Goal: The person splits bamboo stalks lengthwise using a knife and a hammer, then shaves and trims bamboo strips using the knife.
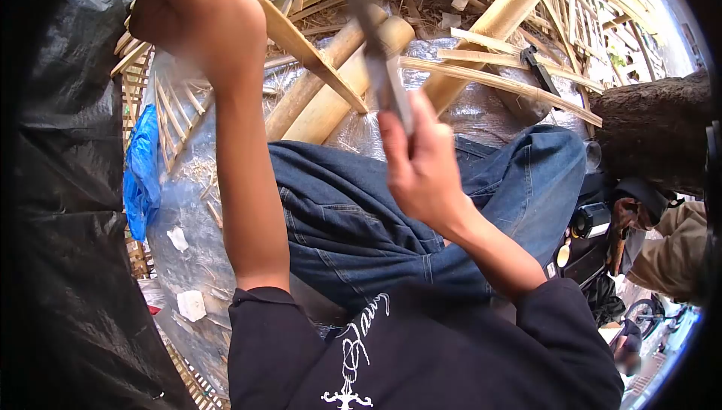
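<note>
My left hand (192, 4), partly cut off by the top edge, is closed on a flat bamboo strip (301, 47). The strip slants down to the right, its lower end over split bamboo pieces (320, 113). In front of my lap, my right hand (425, 165) grips a long knife (361, 19). Motion blurs its blade, which points up and away past the top edge. The blade passes just right of the strip's lower end; whether they touch I cannot tell.
Many bamboo strips (571, 11) lie piled ahead. A black clamp-like tool (536, 68) rests among them. To the right are a thick log (654, 120) and another person's leg (669, 252). Black sheeting (68, 184) and a blue plastic bag (141, 173) are on the left.
</note>
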Action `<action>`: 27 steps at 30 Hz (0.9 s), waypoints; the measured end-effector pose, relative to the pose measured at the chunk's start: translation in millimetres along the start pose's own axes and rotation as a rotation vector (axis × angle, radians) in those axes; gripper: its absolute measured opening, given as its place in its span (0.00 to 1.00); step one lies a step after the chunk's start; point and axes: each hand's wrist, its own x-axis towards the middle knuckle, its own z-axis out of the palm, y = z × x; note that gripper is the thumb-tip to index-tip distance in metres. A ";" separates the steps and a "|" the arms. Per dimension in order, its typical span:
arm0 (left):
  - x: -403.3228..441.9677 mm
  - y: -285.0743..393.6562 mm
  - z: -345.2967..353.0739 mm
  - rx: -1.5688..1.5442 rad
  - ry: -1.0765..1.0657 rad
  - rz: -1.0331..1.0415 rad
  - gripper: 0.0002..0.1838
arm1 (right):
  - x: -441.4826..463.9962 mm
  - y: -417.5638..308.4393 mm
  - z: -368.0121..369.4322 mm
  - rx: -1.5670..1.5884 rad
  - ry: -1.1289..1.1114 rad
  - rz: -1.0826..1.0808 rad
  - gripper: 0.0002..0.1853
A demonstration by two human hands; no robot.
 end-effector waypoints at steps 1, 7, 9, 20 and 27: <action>0.1 0.1 1.9 0.009 -0.002 0.009 0.37 | 1.5 27.6 9.6 -0.119 -0.052 0.008 0.13; 7.2 -6.5 1.3 -0.017 0.003 0.028 0.38 | 8.8 15.0 -6.3 -0.103 -0.057 0.049 0.13; 6.9 3.0 10.0 0.146 0.098 0.046 0.40 | 6.8 3.5 -5.8 0.073 0.043 0.002 0.12; -0.6 9.1 5.0 0.179 0.093 0.085 0.31 | 8.1 47.0 15.6 -0.064 -0.001 -0.007 0.14; -3.7 8.5 14.0 0.021 0.151 -0.013 0.32 | 13.5 55.3 15.0 -0.207 -0.109 0.099 0.17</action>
